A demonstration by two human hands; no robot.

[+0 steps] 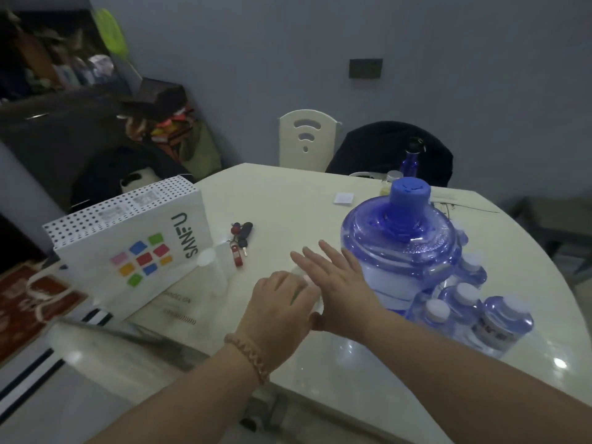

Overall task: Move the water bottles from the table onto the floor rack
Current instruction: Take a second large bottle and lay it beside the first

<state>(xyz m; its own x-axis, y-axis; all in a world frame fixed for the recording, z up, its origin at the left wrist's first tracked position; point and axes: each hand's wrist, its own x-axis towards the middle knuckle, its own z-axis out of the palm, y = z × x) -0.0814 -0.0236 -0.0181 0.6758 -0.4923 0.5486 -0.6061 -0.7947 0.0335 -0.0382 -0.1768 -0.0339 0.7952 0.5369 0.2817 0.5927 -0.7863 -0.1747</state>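
A large blue water jug (pixel 403 248) with a blue cap stands on the cream table (pixel 288 200) at the right. Several small blue-tinted bottles (pixel 461 312) with white caps crowd its near right side. A clear bottle (pixel 211 270) with a white cap stands in front of the white box, faint and blurred. My left hand (pixel 278 302) curls over a small clear bottle (pixel 315 301) with a hint of green label, mostly hidden. My right hand (pixel 333 280) is flat with fingers spread, just left of the jug's base and over the left hand's fingers.
A white box (pixel 128 241) with coloured squares lies at the left, papers under it. Keys (pixel 240 241) lie mid-table. A dark blue flask (pixel 413 161) and a jar stand at the far edge, with a white chair (pixel 306 139) and a dark-draped chair behind.
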